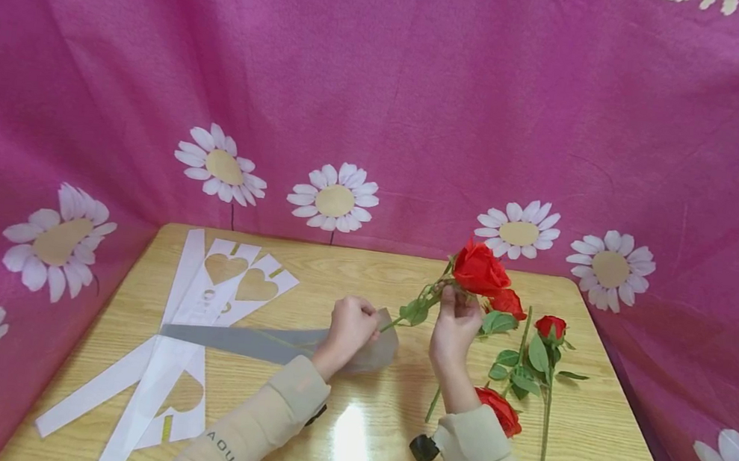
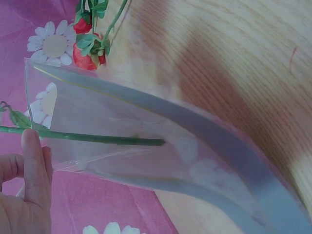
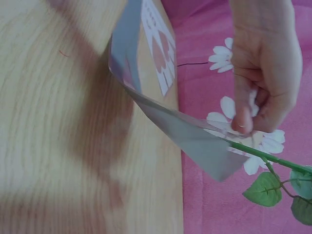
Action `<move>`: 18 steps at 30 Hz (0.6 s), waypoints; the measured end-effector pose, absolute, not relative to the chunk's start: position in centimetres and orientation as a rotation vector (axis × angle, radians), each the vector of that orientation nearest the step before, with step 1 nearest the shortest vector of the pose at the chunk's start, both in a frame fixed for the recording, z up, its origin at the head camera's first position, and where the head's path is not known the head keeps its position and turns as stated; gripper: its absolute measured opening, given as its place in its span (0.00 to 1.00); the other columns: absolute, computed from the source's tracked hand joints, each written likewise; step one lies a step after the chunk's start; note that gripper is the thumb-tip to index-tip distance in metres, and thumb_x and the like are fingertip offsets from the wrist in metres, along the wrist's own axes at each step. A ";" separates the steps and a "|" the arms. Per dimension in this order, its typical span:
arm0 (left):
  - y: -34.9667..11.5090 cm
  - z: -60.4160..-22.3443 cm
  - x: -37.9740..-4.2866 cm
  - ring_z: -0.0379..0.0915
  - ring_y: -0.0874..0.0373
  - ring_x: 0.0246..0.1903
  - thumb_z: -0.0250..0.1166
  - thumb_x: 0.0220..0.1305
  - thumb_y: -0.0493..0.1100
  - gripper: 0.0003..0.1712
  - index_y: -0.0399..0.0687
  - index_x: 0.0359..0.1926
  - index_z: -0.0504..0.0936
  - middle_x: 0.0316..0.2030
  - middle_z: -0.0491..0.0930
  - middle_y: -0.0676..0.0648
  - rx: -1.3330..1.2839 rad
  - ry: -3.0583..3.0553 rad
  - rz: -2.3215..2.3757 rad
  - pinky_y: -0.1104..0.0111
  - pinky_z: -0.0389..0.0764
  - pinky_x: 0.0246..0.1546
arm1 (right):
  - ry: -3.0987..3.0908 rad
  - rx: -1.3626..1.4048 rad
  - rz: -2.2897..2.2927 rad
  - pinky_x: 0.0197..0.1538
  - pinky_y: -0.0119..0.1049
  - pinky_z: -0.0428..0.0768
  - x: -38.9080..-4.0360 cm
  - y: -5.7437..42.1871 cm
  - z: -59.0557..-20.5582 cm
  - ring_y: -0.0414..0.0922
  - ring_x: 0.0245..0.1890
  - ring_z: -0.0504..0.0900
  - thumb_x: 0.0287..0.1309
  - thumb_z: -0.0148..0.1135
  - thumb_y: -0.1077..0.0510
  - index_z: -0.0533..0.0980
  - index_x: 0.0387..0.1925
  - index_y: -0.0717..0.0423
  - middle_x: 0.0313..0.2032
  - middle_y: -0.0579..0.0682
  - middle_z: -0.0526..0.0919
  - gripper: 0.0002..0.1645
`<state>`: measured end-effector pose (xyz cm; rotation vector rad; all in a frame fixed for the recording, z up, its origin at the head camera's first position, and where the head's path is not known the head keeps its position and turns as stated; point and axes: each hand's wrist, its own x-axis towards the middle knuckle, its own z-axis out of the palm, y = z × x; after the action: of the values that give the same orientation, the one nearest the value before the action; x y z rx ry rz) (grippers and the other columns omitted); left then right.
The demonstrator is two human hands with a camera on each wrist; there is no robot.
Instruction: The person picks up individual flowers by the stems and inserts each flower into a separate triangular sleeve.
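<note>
My left hand (image 1: 351, 330) pinches the mouth of a grey flower sleeve (image 1: 229, 340) with a see-through front. In the right wrist view, the thumb and fingers of that left hand (image 3: 265, 83) hold the sleeve's clear edge. My right hand (image 1: 455, 337) holds a red artificial rose (image 1: 480, 267) just below its bloom. The rose's green stem (image 2: 107, 139) runs into the sleeve's mouth, its cut end showing through the clear film in the left wrist view. Green leaves (image 3: 263, 189) on the stem stay outside the sleeve.
Several red roses lie at the right of the wooden table (image 1: 281, 431), among them a small rose (image 1: 550, 327) and a fuller rose (image 1: 499, 412). White sleeves (image 1: 180, 391) with heart-shaped windows spread out at the left. A pink curtain (image 1: 383, 97) with daisies surrounds the table.
</note>
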<state>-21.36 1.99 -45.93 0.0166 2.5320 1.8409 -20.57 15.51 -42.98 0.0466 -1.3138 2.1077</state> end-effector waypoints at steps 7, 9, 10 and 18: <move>2.4 -45.0 -21.6 0.75 0.58 0.11 0.57 0.52 0.27 0.07 0.29 0.26 0.81 0.16 0.80 0.40 0.048 2.551 1.901 0.73 0.77 0.13 | -1.396 -0.015 2.097 0.45 0.27 0.76 -20.2 15.0 -43.9 0.35 0.31 0.78 0.57 0.52 0.72 0.74 0.30 0.54 0.26 0.42 0.80 0.11; 2.5 -44.8 -21.6 0.76 0.57 0.11 0.56 0.52 0.27 0.07 0.29 0.26 0.81 0.16 0.79 0.40 0.053 2.535 1.931 0.72 0.77 0.13 | -1.429 -0.030 2.086 0.45 0.27 0.76 -20.0 14.9 -44.1 0.35 0.31 0.78 0.57 0.53 0.71 0.73 0.30 0.54 0.27 0.42 0.80 0.10; 2.6 -44.6 -21.7 0.76 0.56 0.11 0.55 0.51 0.26 0.08 0.28 0.25 0.81 0.15 0.79 0.40 0.052 2.525 1.946 0.72 0.78 0.13 | -1.447 -0.031 2.078 0.45 0.27 0.76 -20.0 14.8 -44.2 0.35 0.31 0.78 0.58 0.53 0.71 0.73 0.31 0.54 0.26 0.42 0.80 0.10; 2.9 -43.9 -21.8 0.77 0.55 0.12 0.56 0.53 0.27 0.07 0.27 0.25 0.80 0.18 0.79 0.36 0.044 2.469 2.005 0.68 0.80 0.16 | -1.515 0.047 2.035 0.44 0.26 0.75 -19.7 14.7 -45.4 0.34 0.30 0.78 0.58 0.54 0.69 0.75 0.31 0.53 0.25 0.40 0.81 0.09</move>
<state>-21.79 2.86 -43.91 0.0443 2.4689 2.0054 -19.73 14.71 -45.39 0.0473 -1.5147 2.0346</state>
